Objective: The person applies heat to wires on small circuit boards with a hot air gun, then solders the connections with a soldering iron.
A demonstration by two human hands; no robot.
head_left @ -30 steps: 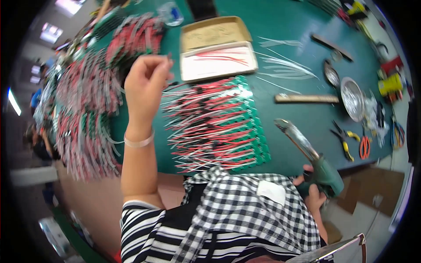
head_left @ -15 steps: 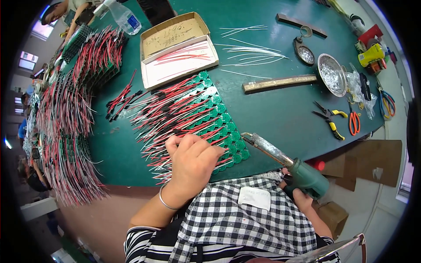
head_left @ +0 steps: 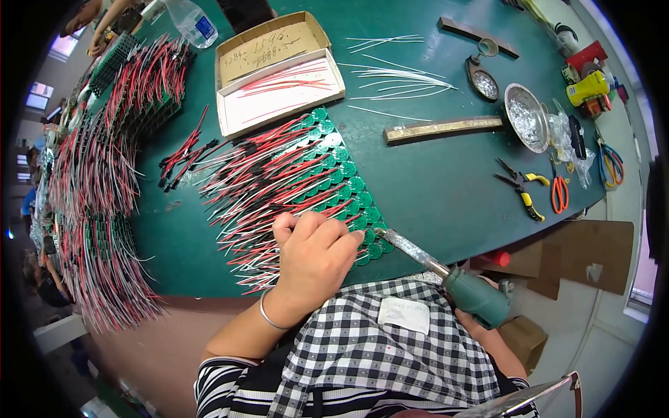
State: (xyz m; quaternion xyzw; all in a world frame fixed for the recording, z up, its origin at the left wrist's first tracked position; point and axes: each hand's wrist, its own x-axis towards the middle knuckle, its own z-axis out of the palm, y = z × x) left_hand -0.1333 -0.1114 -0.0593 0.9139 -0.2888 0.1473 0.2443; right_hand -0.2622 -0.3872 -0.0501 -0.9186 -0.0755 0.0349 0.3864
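My left hand (head_left: pixel 317 254) is closed in a pinch over the lower right of a panel of round green circuit boards (head_left: pixel 355 184). A thin wire seems to be between its thumb and finger, though the fingertips are partly hidden. Rows of red, white and black wires (head_left: pixel 272 181) fan out leftward from the panel. Down at the right, my right hand (head_left: pixel 470 322) grips a soldering iron (head_left: pixel 477 296) with a green body, which covers most of the fingers. The iron's metal tip points up and left, at the boards just beside my left fingertips.
Stacks of wired boards (head_left: pixel 97 167) line the left side. Behind the panel sits an open cardboard box (head_left: pixel 279 90) with red wires. Loose white wires (head_left: pixel 404 80), a metal bar (head_left: pixel 446 130), a metal bowl (head_left: pixel 526 118), pliers (head_left: pixel 523 188) and orange-handled cutters (head_left: pixel 559 194) lie rightward.
The soldering iron has moved left and slightly down, so its tip now reaches the boards by my left fingers. My left hand has shifted only slightly.
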